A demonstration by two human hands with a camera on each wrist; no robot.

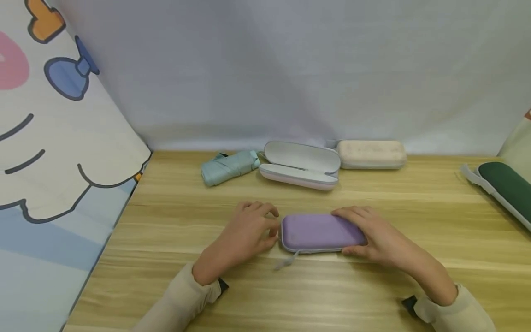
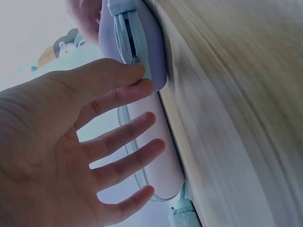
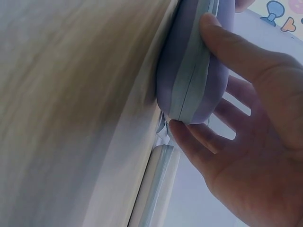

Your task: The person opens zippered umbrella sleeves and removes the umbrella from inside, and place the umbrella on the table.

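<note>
A purple zippered case (image 1: 319, 233) lies flat on the wooden table between the hands, its grey strap (image 1: 287, 262) hanging off the front left. My right hand (image 1: 369, 235) grips its right end, thumb along the front side and fingers at the far side. At the left end is my left hand (image 1: 249, 230). In the left wrist view its thumb and index finger pinch at the zipper pull (image 2: 135, 61), which the thumb partly hides, while the other fingers spread loosely. A narrow dark gap shows in the zipper beside the pull.
Behind the purple case stand an open pale glasses case (image 1: 298, 180), a folded light-blue umbrella (image 1: 228, 168) and a closed cream case (image 1: 371, 154). A dark green case (image 1: 506, 184) lies at the right edge. A white curtain (image 1: 290, 69) borders the table's back.
</note>
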